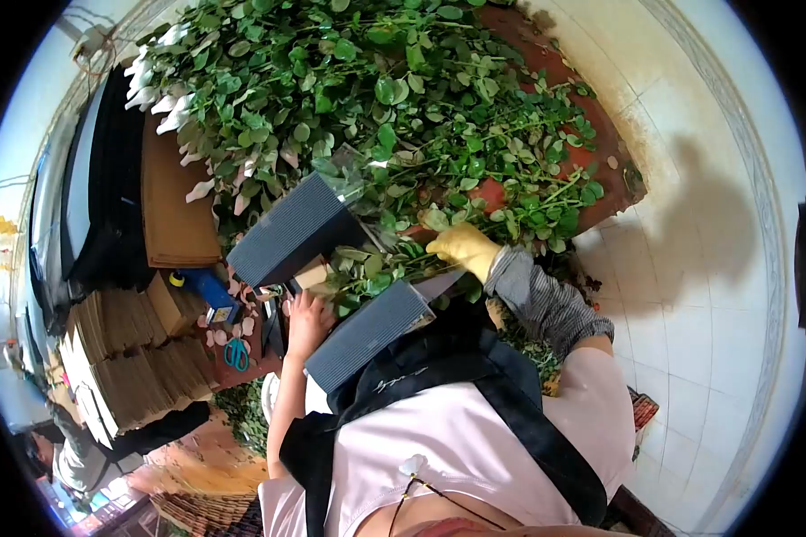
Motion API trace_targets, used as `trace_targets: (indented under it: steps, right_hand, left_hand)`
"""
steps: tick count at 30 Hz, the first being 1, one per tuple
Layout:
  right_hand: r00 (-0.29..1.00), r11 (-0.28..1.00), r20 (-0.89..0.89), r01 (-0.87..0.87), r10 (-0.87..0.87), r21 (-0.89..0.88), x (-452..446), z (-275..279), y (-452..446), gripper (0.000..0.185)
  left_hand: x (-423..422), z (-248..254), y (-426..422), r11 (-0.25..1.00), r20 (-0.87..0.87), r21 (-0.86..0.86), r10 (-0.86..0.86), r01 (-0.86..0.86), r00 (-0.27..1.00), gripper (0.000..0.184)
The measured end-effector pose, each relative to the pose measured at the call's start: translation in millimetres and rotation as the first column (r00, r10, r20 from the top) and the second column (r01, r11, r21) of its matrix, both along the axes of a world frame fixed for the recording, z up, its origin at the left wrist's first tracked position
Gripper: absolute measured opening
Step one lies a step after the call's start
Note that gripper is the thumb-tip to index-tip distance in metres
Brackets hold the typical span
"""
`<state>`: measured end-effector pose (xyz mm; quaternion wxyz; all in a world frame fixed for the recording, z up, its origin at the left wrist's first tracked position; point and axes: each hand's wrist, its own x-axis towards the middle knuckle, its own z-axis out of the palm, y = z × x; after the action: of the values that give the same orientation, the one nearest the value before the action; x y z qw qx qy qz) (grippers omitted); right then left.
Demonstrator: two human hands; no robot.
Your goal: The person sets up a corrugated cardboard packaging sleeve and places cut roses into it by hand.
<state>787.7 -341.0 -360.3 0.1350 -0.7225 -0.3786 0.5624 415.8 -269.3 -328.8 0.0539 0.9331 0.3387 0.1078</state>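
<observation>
Two grey blocks (291,228) flanked the left hand (309,320), the gloved right hand (466,251) lay by leafy stems (376,267), and I couldn't tell whether either gripped anything.

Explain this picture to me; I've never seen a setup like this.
There is no machine here, just a person working with two hands. One camera, worn on the head, looks forward and down, so the person's own chest fills the bottom.

A big heap of green leafy stems covers much of a reddish-brown table. To the left lie teal-handled scissors and stacked brown cardboard sheets.

The bare left hand is beside a dark grey ribbed piece. The right hand, in a yellow glove, reaches in among the stems. How firmly either hand grips, I cannot tell.
</observation>
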Motion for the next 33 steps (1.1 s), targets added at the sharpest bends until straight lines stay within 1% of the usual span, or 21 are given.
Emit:
trace_targets:
  steps: [1, 2, 3, 5, 6, 8, 9, 11, 13, 14, 15, 17, 19, 21, 22, 24, 26, 27, 29, 30, 33]
  right_hand:
    - [0.772, 0.677, 0.406, -0.629, 0.489, 0.381, 26, -21, -4, 0.037]
    - [0.824, 0.679, 0.332, -0.566, 0.458, 0.467, 35, -7, 7, 0.039]
    - [0.865, 0.675, 0.250, -0.498, 0.436, 0.545, 40, 16, 18, 0.042]
    - [0.988, 0.670, 0.129, -0.151, 0.083, 0.727, 39, 42, 53, 0.041]
    - [0.933, 0.604, 0.356, -0.255, -0.051, 0.755, 41, 58, 69, 0.040]
    - [0.666, 0.475, 0.698, -0.540, -0.264, 0.695, 53, 51, 100, 0.038]
    - [0.537, 0.572, 0.820, -0.616, -0.198, 0.542, 63, 9, 115, 0.034]
    - [0.407, 0.735, 0.911, -0.638, 0.067, 0.231, 78, -57, 137, 0.026]
    - [0.593, 0.750, 0.795, -0.466, -0.129, 0.470, 74, -5, 129, 0.017]
    - [0.581, 0.529, 0.713, -0.492, -0.393, 0.692, 92, -21, 133, 0.017]
    - [0.609, 0.543, 0.663, -0.409, -0.436, 0.733, 86, 31, 119, 0.019]
    - [0.559, 0.288, 0.513, -0.443, -0.651, 0.849, 90, 86, 100, 0.029]
    - [0.646, 0.264, 0.497, -0.429, -0.579, 0.864, 92, 127, 79, 0.034]
    - [0.596, 0.393, 0.708, -0.589, -0.380, 0.707, 77, 166, 53, 0.025]
    - [0.654, 0.279, 0.703, -0.645, -0.279, 0.711, 67, 164, 50, 0.019]
    - [0.640, 0.381, 0.768, -0.703, -0.030, 0.601, 22, 158, 35, 0.017]
    - [0.587, 0.609, 0.773, -0.711, 0.241, 0.350, -9, 99, 33, 0.023]
    - [0.554, 0.613, 0.791, -0.727, 0.260, 0.308, -21, 66, 32, 0.019]
    - [0.480, 0.544, 0.803, -0.804, 0.352, 0.241, -32, -6, 32, 0.012]
    - [0.436, 0.467, 0.796, -0.856, 0.420, 0.223, -38, -14, 36, 0.011]
    - [0.373, 0.517, 0.806, -0.850, 0.460, 0.099, -49, -31, 35, 0.008]
  left_hand:
    - [-10, -19, 4, 0.980, -0.031, -0.191, 0.049, -0.054, 0.998, 0.037]
    - [-15, -29, 8, 0.921, -0.073, -0.372, 0.093, -0.114, 0.993, 0.043]
    - [-14, -27, 7, 0.923, -0.071, -0.367, 0.095, -0.115, 0.993, 0.043]
    - [-13, -22, 1, 0.939, 0.017, -0.331, 0.103, -0.092, 0.995, 0.042]
    - [-11, -22, -3, 0.939, 0.018, -0.326, 0.117, -0.105, 0.993, 0.042]
    - [-9, -25, -10, 0.861, 0.231, -0.482, 0.301, -0.159, 0.925, 0.038]
    - [-13, -27, -9, 0.900, 0.204, -0.408, 0.254, -0.154, 0.945, 0.040]
    - [-15, -22, -7, 0.861, 0.037, -0.464, 0.254, -0.208, 0.967, 0.044]
    - [-15, -22, -1, 0.840, 0.024, -0.500, 0.256, -0.210, 0.966, 0.043]
    - [-17, -24, 0, 0.837, 0.052, -0.521, 0.228, -0.168, 0.972, 0.044]
    - [-19, -26, -2, 0.828, 0.078, -0.547, 0.193, -0.120, 0.978, 0.046]
    - [-13, -16, -1, 0.806, 0.117, -0.587, 0.181, -0.080, 0.976, 0.032]
    - [-18, -25, 5, 0.848, 0.202, -0.529, 0.104, 0.019, 0.974, 0.025]
    - [-18, -21, 6, 0.839, 0.170, -0.544, 0.113, -0.003, 0.979, 0.025]
    - [-18, -22, 4, 0.830, 0.137, -0.557, 0.130, -0.032, 0.982, 0.026]
    - [-12, -17, 6, 0.861, 0.138, -0.504, 0.153, -0.063, 0.978, 0.032]
    - [-18, -30, 4, 0.842, 0.063, -0.514, 0.228, -0.164, 0.972, 0.037]
    - [-21, -41, 5, 0.947, 0.220, -0.322, 0.085, -0.010, 0.972, 0.034]
    - [-14, -23, 5, 0.939, -0.006, -0.334, 0.079, -0.076, 0.997, 0.028]
    - [-13, -20, 6, 0.941, 0.040, -0.335, 0.049, -0.033, 0.998, 0.025]
    - [-7, -5, 1, 0.976, -0.041, -0.217, 0.008, -0.016, 0.999, 0.025]
